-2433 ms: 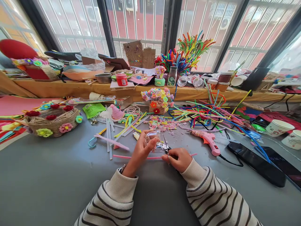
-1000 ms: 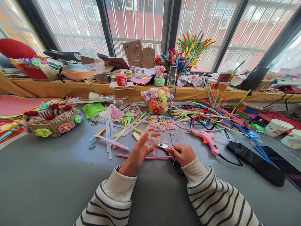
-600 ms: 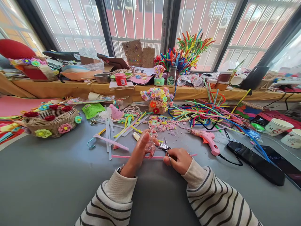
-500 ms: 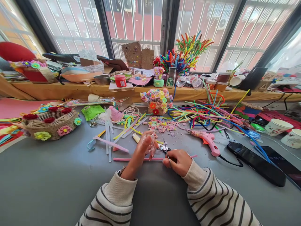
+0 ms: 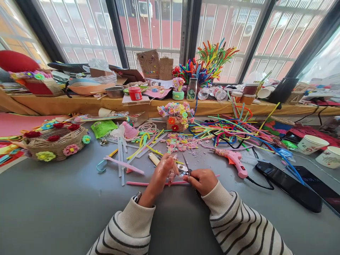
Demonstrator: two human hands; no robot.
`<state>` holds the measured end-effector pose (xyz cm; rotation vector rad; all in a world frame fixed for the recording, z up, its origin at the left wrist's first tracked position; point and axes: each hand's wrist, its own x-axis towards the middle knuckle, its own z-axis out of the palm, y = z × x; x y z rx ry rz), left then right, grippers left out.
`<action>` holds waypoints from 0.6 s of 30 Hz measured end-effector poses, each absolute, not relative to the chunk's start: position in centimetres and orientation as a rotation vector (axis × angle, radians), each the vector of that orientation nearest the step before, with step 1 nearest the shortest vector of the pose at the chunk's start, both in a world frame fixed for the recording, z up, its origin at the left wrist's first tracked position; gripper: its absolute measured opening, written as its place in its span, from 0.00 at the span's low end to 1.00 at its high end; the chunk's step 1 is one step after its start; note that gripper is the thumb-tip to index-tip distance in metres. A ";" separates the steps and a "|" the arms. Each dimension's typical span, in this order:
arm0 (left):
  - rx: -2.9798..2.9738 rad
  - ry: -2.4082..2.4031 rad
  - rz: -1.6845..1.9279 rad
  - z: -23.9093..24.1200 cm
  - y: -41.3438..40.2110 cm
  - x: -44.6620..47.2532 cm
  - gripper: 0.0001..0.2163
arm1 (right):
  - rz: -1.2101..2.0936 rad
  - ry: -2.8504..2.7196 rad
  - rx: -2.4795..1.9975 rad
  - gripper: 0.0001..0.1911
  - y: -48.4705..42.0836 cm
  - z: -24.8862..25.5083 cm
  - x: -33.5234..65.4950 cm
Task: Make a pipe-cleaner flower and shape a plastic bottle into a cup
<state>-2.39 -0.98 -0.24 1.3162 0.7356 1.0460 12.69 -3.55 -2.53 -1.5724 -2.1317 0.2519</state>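
My left hand [image 5: 161, 173] is closed around a crinkled piece of clear plastic [image 5: 172, 173], its fingers partly hidden behind the palm. Just to the right, my right hand [image 5: 203, 180] grips a pair of scissors [image 5: 186, 163], the thin dark blades pointing up and away from me. The blade tips stand apart from my left hand. A pink pipe cleaner [image 5: 138, 183] lies flat on the grey table below both hands. Behind the hands lies a cream-coloured stick-like piece [image 5: 153, 159], and small pastel scraps [image 5: 180, 141] are scattered farther back.
On the right are a pink glue gun [image 5: 233, 159] with its cord, two phones [image 5: 288, 186] and paper cups [image 5: 312, 143]. Glue sticks [image 5: 120, 163] and a twine basket [image 5: 57, 143] lie left. Coloured pipe cleaners [image 5: 228, 131] pile up below the cluttered ledge [image 5: 148, 107].
My left hand has dipped slightly and turned inward with the plastic. The scissors have tilted a little in my right hand. The view has shifted slightly.
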 end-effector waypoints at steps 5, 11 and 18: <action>1.276 0.745 1.030 -0.3 -0.9 -2.2 0.17 | 0.213 -2.067 -1.658 0.24 -3.6 -2.5 13.0; 1.336 0.826 1.179 -0.4 -0.5 -2.2 0.20 | 0.409 -1.886 -1.657 0.24 -3.3 -2.1 13.4; 1.597 0.914 1.210 0.1 -1.0 -2.5 0.26 | 0.883 -1.959 -1.292 0.32 -3.7 -1.4 13.4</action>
